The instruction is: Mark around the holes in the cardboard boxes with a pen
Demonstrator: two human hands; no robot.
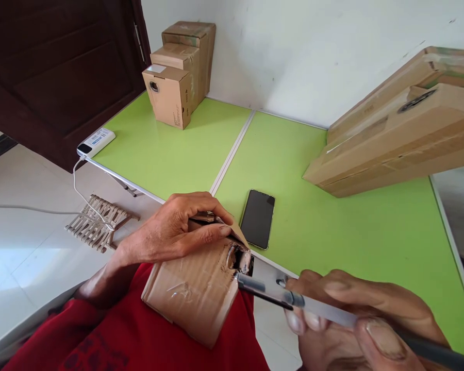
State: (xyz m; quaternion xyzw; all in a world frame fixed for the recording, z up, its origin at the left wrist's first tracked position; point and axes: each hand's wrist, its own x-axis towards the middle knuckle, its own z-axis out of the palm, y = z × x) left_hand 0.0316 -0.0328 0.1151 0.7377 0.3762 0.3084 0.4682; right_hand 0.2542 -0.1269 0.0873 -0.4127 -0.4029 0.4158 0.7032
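My left hand [185,226] grips a small cardboard box [193,293] by its top edge, thumb on the near side and fingers over the far side. The box rests tilted against my red shirt, below the table's front edge. A ragged, dark-edged hole shows at its right corner, and clear tape lies across the near face. In my right hand [351,314] is a pen [325,309] with a frosted barrel, held between thumb and fingers. Its capped end points left and is close to the torn corner; whether it touches the box I cannot tell.
A dark phone [258,219] lies on the green table [294,154] just beyond the box. Several cardboard boxes stand at the back left [166,98] and right [394,139]. A white device [96,142] with a cable sits at the left edge, above a woven stool [100,221].
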